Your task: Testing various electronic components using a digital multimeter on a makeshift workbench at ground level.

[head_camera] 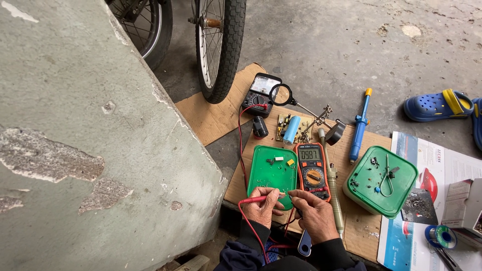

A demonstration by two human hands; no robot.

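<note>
While I crouched over the cardboard sheet on the floor, my left hand gripped the red test probe, its tip lying over the near edge of the flat green tray. My right hand was closed just beside it, fingers pinched, possibly on the other probe, though I could not see it clearly. An orange digital multimeter lay right of the tray, just beyond my knuckles. Farther right sat a green tub lid and a blue desoldering pump.
</note>
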